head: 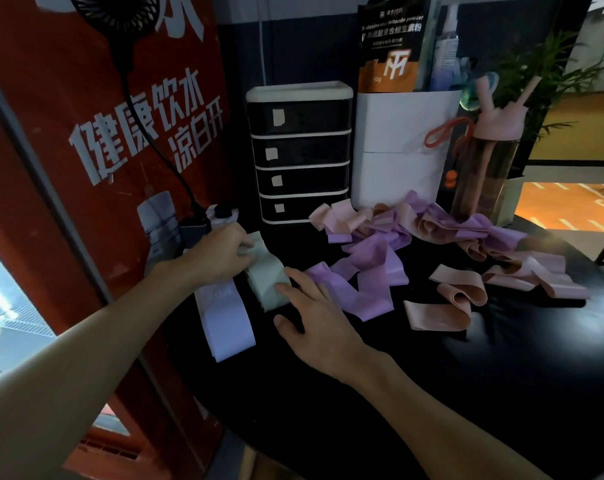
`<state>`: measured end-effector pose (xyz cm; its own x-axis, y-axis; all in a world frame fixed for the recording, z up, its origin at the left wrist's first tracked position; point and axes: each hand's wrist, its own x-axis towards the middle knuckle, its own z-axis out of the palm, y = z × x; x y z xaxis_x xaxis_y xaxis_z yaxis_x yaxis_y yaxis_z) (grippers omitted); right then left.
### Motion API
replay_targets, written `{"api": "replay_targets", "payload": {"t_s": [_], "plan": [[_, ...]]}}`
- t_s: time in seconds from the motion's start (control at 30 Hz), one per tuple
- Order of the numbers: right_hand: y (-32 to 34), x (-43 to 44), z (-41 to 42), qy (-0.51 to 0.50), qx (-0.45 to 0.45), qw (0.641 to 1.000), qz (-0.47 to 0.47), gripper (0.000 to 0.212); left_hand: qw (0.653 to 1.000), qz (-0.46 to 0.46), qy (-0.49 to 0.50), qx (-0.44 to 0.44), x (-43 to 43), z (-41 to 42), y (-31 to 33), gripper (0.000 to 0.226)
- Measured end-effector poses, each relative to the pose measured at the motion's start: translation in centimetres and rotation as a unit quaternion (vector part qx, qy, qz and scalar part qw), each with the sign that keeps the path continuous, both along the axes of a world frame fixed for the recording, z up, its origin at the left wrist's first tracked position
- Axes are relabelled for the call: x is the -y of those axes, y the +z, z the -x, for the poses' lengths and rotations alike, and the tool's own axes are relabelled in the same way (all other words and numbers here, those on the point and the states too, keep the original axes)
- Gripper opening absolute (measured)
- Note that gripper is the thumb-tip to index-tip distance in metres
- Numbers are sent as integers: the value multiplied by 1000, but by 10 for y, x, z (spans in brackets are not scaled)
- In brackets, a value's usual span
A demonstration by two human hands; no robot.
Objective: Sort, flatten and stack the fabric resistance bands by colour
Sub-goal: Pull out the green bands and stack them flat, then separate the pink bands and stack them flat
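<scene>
1. The left hand (221, 252) has its fingers curled round the far end of a pale green band (267, 277). The band lies on the black bench (432, 375), just beside a flattened pale lilac band (224, 317).
2. The right hand (314, 306) has its fingers straight and spread, the tips touching the green band's near right edge. It grips nothing.
3. The green band looks humped rather than flat. If either hand lets go too early, the fabric would likely spring back into a loop.
4. The lilac band sits near the bench's left edge, and the left wrist passes close to its far end. A dragged arm could skew it or push it off.
5. The purple bands (363, 271) lie just beside the right hand and are tangled with the pink bands (446, 299). Pulling one could drag others along, and the dim light could cause a colour mix-up.
6. The drawer unit (300, 150) at the back has all its drawers closed, so their contents are hidden.
7. The white tub (397, 157) holds an orange-and-black pouch (390, 46) and a spray bottle (447, 46).
8. A pink drink bottle (491, 150) stands beside the tub. Whether it holds anything cannot be told.
</scene>
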<state>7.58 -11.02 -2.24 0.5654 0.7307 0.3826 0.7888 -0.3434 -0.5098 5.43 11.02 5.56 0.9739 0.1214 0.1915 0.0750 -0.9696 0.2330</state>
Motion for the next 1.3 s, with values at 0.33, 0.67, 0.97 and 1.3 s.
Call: {"api": "replay_targets", "payload": {"t_s": [0.33, 0.67, 0.97, 1.3], "plan": [[-1, -1, -2, -1, 4, 1000, 21, 49, 997, -66, 33, -31, -8, 0, 1, 57], [-1, 1, -1, -3, -6, 999, -37, 46, 995, 19, -70, 64, 13, 20, -11, 19], [-3, 1, -1, 1, -16, 998, -54, 48, 995, -6, -64, 75, 17, 23, -12, 27], [-3, 0, 0, -4, -20, 998, -56, 51, 995, -6, -68, 69, 20, 28, -10, 24]]}}
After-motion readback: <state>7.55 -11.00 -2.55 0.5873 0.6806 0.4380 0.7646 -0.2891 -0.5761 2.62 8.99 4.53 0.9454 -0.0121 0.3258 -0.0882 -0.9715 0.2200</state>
